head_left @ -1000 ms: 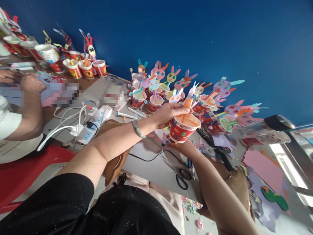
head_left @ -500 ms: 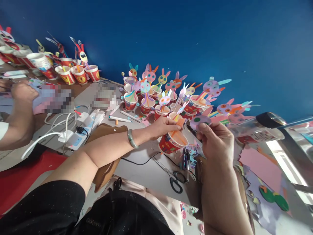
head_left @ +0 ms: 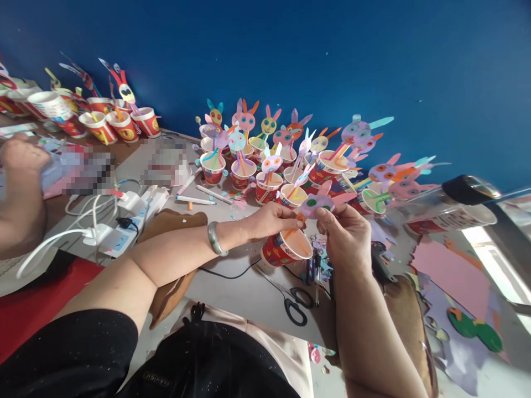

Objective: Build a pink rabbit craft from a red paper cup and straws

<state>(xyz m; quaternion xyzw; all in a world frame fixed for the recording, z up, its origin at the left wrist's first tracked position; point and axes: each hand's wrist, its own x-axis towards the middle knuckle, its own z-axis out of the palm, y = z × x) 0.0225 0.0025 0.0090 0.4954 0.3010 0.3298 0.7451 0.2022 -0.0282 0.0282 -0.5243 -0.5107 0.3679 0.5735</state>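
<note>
My left hand (head_left: pixel 274 221) pinches an orange paper strip (head_left: pixel 292 237) that rises out of a red patterned paper cup (head_left: pixel 279 252). The cup tilts, its mouth turned toward my right hand. In my right hand (head_left: pixel 346 229), thumb and fingers are closed on a purple paper rabbit face (head_left: pixel 310 203) with green eyes and pink ears. The face is up against the top of the strip; whether the two are stuck together is hidden by my fingers. Scissors (head_left: pixel 289 297) with black handles lie below the cup, beside pens (head_left: pixel 317 276).
Finished-looking paper rabbits in cups (head_left: pixel 243 172) crowd along the blue wall. A glue gun (head_left: pixel 381 264) lies right of my right forearm, near pink paper (head_left: pixel 450 273). Left are a power strip (head_left: pixel 139 215), cables, markers (head_left: pixel 194 199) and another person's hand (head_left: pixel 25 155).
My right hand has moved left, bringing the rabbit face from beside the orange strip to its top. The glue gun has come into view. The other person's hand has shifted left.
</note>
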